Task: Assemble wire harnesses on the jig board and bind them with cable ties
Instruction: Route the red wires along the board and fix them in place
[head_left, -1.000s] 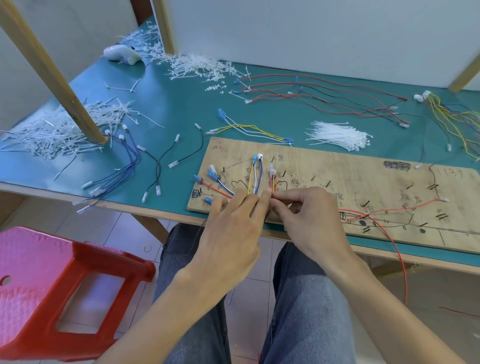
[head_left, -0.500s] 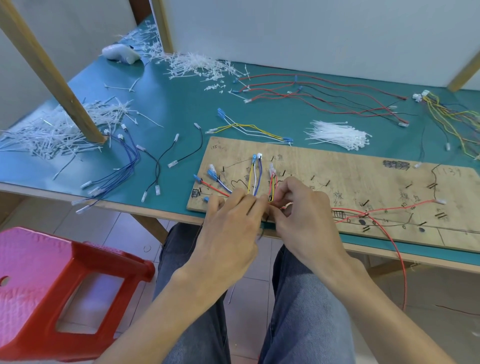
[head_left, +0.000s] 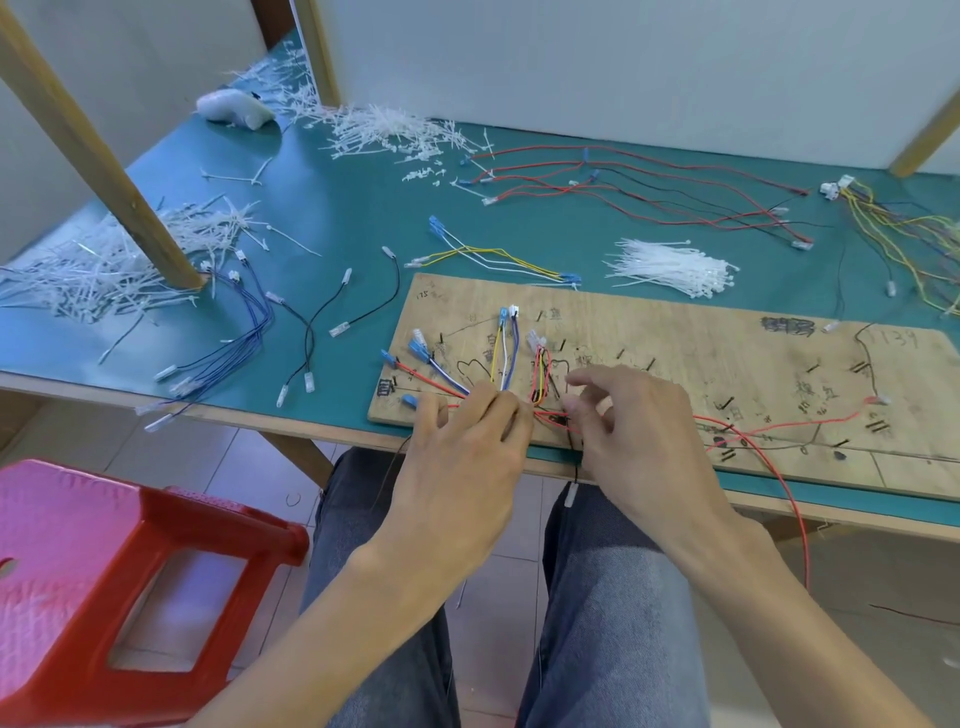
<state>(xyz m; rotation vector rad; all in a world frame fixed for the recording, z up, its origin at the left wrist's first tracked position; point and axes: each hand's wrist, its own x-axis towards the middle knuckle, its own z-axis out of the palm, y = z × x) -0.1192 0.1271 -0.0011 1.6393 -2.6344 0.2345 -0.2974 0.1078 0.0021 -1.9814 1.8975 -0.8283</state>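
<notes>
A wooden jig board (head_left: 675, 338) lies on the teal table. Yellow, white and blue wires (head_left: 504, 353) and a red-orange loop (head_left: 540, 374) run between its pins at the left end. My left hand (head_left: 462, 457) pinches the gathered wire bundle at the board's near edge. My right hand (head_left: 639, 426) hovers just right of it, fingers spread and loosely curled, with a gap between thumb and index finger over the red wires (head_left: 553, 417). A long red wire (head_left: 779, 483) trails off the board's front. A pile of white cable ties (head_left: 675, 267) lies behind the board.
Loose harnesses lie on the table: red and black wires (head_left: 649, 192) at the back, blue wires (head_left: 244, 332) at the left, multicoloured wires (head_left: 904, 234) at the right. Cut tie scraps (head_left: 104, 265) surround a wooden post (head_left: 104, 156). A red stool (head_left: 130, 587) stands at lower left.
My right hand has let go of the wires by the red-orange loop and opened, drawing slightly right. My left hand keeps its pinch on the bundle.
</notes>
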